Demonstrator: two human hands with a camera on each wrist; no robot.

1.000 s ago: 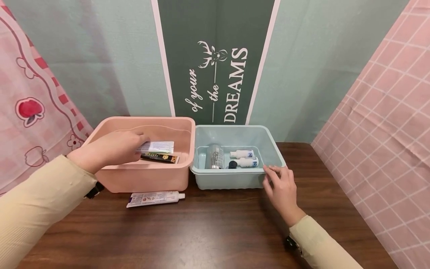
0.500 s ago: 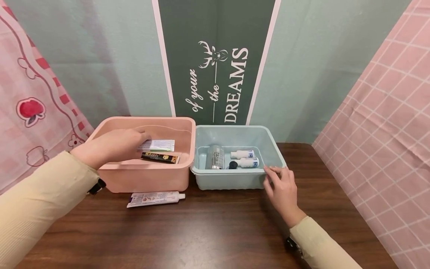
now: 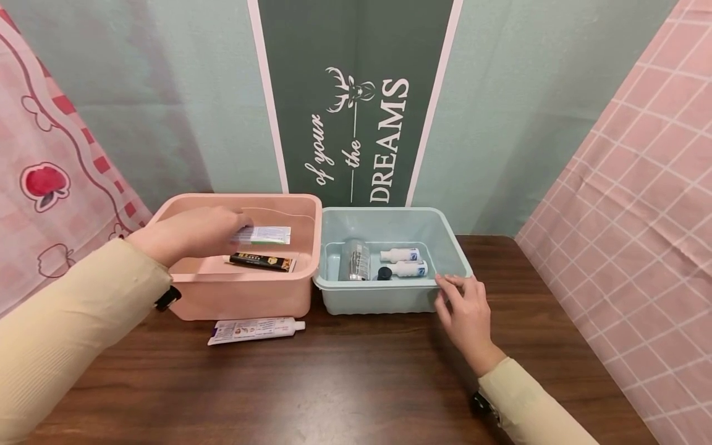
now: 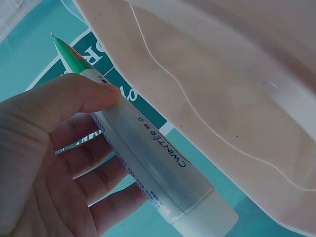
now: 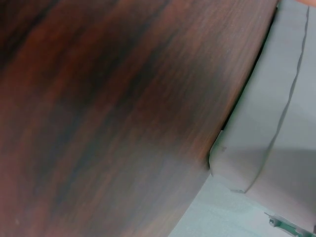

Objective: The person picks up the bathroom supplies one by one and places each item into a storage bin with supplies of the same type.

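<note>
My left hand [image 3: 194,232] reaches over the pink bin [image 3: 239,296] and holds a white squeeze tube with a green end [image 3: 269,235]. In the left wrist view, thumb and fingers close around this tube [image 4: 153,153], which is lettered CWINTER and has a white cap. Below it in the bin lies a black and gold tube [image 3: 261,261]. My right hand [image 3: 466,315] holds the near right corner of the light blue bin [image 3: 378,300], fingers at the rim and thumb against the outer wall. The right wrist view shows mostly tabletop and that bin's outer wall [image 5: 266,128].
Inside the blue bin lie a clear bottle [image 3: 356,259], two small white bottles [image 3: 408,268] and a black cap [image 3: 384,273]. Another white tube with a purple end [image 3: 256,329] lies on the wooden table [image 3: 356,383] before the pink bin. Cloth hangs behind and at both sides.
My left hand has risen slightly with the white tube, moving away from the black tube, which now shows more fully. My right hand has stayed at the blue bin's rim.
</note>
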